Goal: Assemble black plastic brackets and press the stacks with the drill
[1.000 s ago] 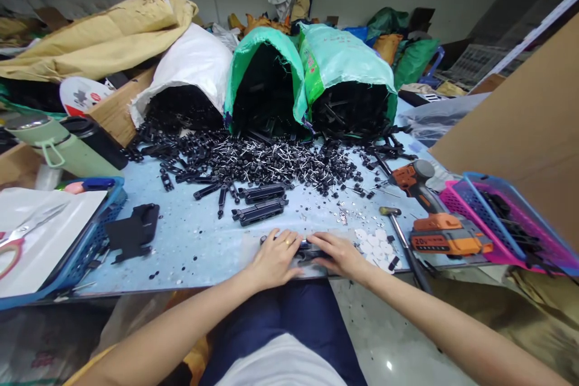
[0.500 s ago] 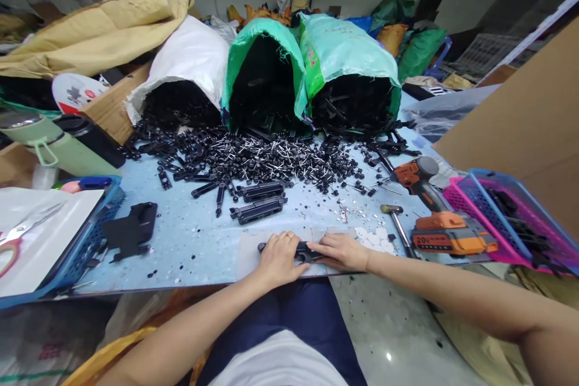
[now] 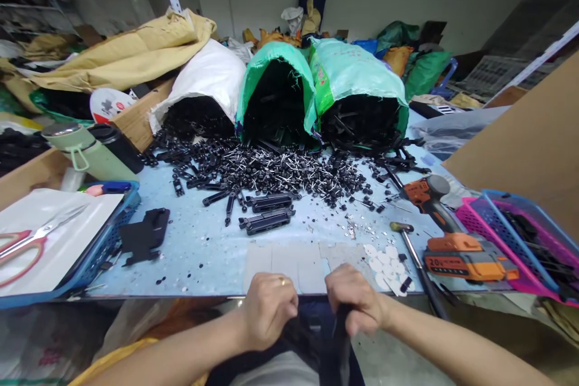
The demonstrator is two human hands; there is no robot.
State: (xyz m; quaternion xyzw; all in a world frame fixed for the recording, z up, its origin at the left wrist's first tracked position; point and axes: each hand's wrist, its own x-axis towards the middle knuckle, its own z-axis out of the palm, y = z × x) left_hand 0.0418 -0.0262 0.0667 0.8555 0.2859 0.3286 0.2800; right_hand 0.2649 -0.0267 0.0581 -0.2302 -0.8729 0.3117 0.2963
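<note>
Beyond the table's front edge, over the lap, both hands grip a dark plastic part [image 3: 335, 347] that is smeared by motion. My left hand [image 3: 270, 312] has its fingers curled round the part's left side. Wrapped over an upright piece of it, my right hand [image 3: 355, 300] is closed too. Whether this is one piece or two joined ones I cannot tell. Just behind the hands lies a grey cardboard pad [image 3: 289, 262]. Past the pad, two long black plastic parts [image 3: 268, 220] lie side by side, near a heap of small black pieces with metal pins [image 3: 289, 172].
Three open sacks [image 3: 275, 51] of black parts line the back. On the right are a hammer [image 3: 411, 250], white discs [image 3: 384, 265], an orange cordless drill [image 3: 470, 256] and a pink basket [image 3: 470, 214]. Scissors [image 3: 40, 241] on white sheets and a green flask [image 3: 97, 154] stand left.
Both hands have come off the grey pad, bringing the black part back over the lap. It now hangs below the table edge. The camera view has tilted slightly up.
</note>
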